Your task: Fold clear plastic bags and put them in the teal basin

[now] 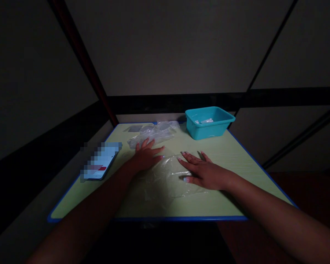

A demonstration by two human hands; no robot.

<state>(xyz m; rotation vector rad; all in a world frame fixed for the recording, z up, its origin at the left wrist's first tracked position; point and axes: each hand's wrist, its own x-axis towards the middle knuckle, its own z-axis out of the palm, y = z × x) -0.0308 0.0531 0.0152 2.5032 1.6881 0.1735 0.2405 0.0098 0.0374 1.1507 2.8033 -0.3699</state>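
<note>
A clear plastic bag (167,179) lies spread and wrinkled on the pale green table (209,205). My left hand (147,157) rests at its upper left part, fingers apart, with the fingertips near another crumpled clear plastic piece (156,134) behind. On the right side of the bag lies my right hand (202,170), palm down with its fingers stretched out. Neither hand is closed around anything.
At the back right stands a turquoise basket (210,128) with small whitish items (207,121) inside. A phone with a lit, partly pixelated screen (103,161) lies at the left edge. A wall (165,47) rises behind the blue-edged table.
</note>
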